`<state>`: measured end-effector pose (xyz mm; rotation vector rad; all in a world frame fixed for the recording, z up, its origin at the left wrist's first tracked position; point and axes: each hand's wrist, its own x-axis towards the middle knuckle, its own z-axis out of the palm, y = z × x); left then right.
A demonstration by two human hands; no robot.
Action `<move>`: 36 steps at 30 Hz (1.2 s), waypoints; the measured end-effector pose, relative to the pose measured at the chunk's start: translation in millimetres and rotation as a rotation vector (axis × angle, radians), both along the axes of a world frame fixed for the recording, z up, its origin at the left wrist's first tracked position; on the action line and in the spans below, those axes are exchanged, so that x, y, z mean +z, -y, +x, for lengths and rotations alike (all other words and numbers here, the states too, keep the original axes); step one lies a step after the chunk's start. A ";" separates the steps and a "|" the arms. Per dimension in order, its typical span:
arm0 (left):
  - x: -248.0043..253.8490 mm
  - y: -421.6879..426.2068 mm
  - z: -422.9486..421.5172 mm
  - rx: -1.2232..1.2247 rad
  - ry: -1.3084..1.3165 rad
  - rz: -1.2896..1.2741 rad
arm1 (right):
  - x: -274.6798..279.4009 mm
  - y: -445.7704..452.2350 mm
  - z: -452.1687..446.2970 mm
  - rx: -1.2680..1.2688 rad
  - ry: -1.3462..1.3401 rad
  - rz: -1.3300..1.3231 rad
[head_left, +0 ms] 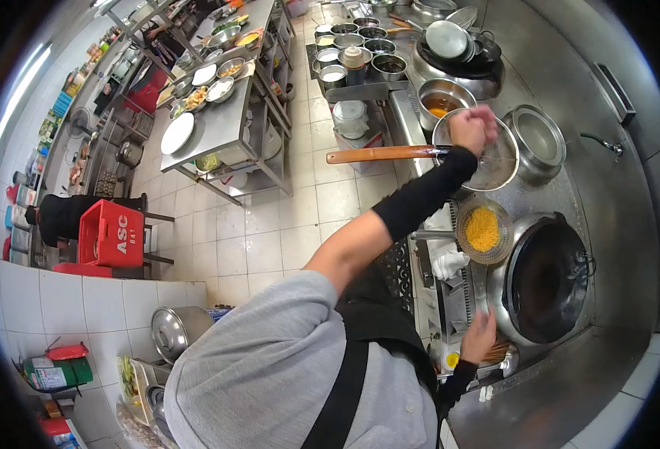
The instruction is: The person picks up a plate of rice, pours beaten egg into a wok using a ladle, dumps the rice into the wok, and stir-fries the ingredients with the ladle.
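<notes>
My left hand (473, 129) is over a round wire-mesh strainer (499, 166) with a long wooden handle (382, 154). Its fingers are curled in, and what they hold, if anything, is hidden. The strainer rests across a pot on the stove. Lower down, my right hand (479, 338) hovers near the front of the wok (548, 280), fingers stretched out and slightly blurred. Between the two hands sits a perforated metal ladle (505, 221) with yellow shredded food (482, 229) in it.
A steel pot with amber liquid (442, 105), a lidded pot (537, 135) and stacked pans (449, 45) line the stove. Sauce containers (348, 41) stand at its far end. Behind are a steel prep table (217, 127), a red crate (111, 232) and a person in black (64, 217).
</notes>
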<state>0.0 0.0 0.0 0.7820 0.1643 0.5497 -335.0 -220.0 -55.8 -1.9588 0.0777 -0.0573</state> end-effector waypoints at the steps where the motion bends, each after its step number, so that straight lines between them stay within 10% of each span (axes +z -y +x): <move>1: -2.2 8.4 4.4 -0.006 0.004 -0.017 | 26.9 -7.5 2.6 -0.006 0.004 -0.017; 5: -8.9 -35.6 30.3 0.532 -0.082 0.426 | 120.7 -145.1 16.2 0.451 0.601 0.019; 11: -24.3 -104.3 17.3 0.906 -0.366 0.844 | 120.5 -216.5 64.5 0.493 0.759 -0.225; 18: -53.6 -177.2 -22.3 0.946 -0.508 1.014 | 100.9 -261.0 95.2 0.530 0.717 -0.416; 26: -56.2 -280.4 -43.5 0.972 -0.738 1.137 | 104.9 -305.8 104.8 0.722 0.578 0.087; 33: -77.6 -373.4 -79.8 0.971 -0.800 1.250 | 92.0 -393.4 115.7 0.959 0.696 -0.160; 36: -99.3 -449.0 -104.5 0.973 -0.982 1.208 | 104.0 -433.5 96.5 0.999 0.977 0.132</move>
